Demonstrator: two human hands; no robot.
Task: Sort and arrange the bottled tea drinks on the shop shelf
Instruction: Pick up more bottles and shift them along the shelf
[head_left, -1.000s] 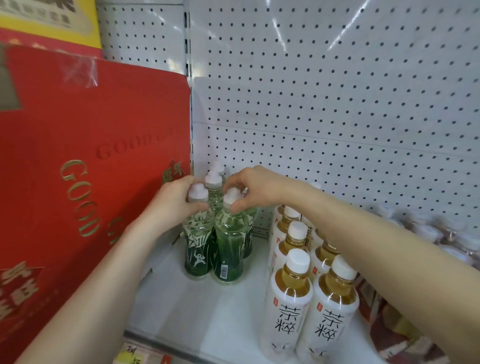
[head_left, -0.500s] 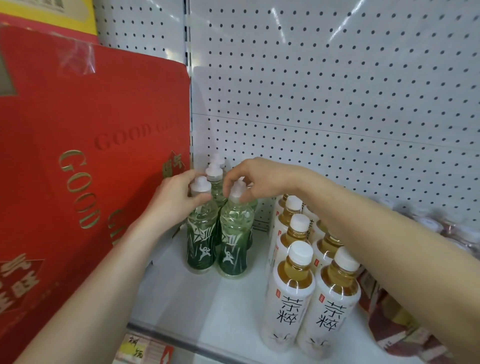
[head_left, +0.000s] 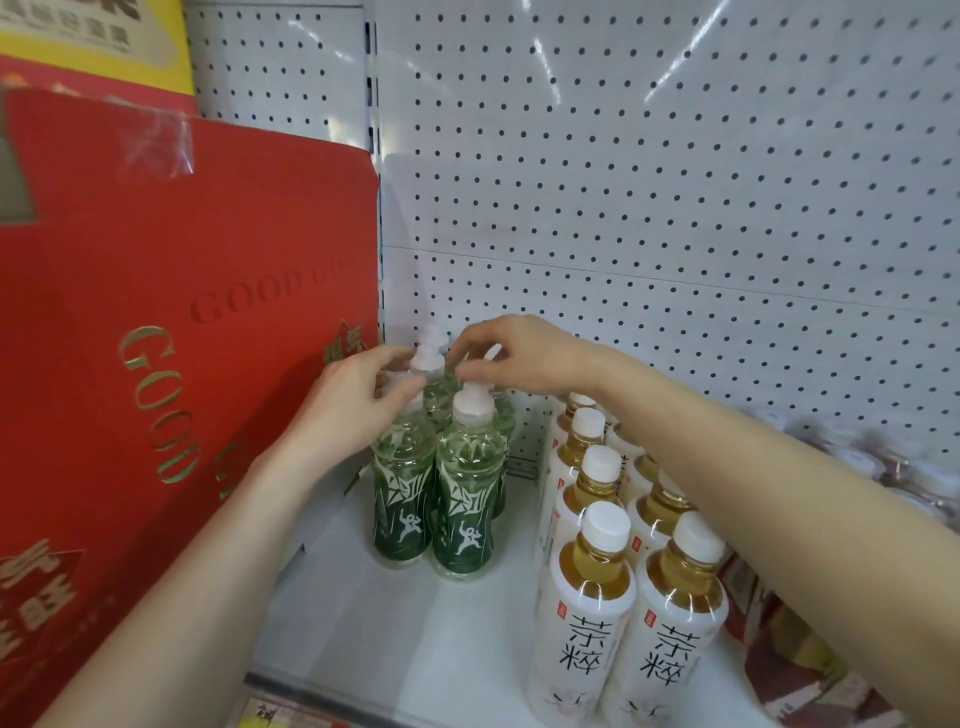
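You're curling your left hand's (head_left: 358, 402) fingers round the neck of the front green bottle (head_left: 402, 493), which is standing beside the red box (head_left: 182, 312) on the shelf (head_left: 363, 623). Your right hand's (head_left: 524, 358) fingers are hanging curled over the caps, and I cannot tell whether they are holding one. The bottle is probably full and slick, so the neck looks safest.

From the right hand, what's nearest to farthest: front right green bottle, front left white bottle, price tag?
1. Front right green bottle, just below the right hand.
2. Front left white bottle, lower right.
3. Price tag, bottom left edge.

The white shelf (head_left: 363, 639) bears clustered green bottles (head_left: 465, 499) and, to their right, rows of amber bottles (head_left: 589, 597).
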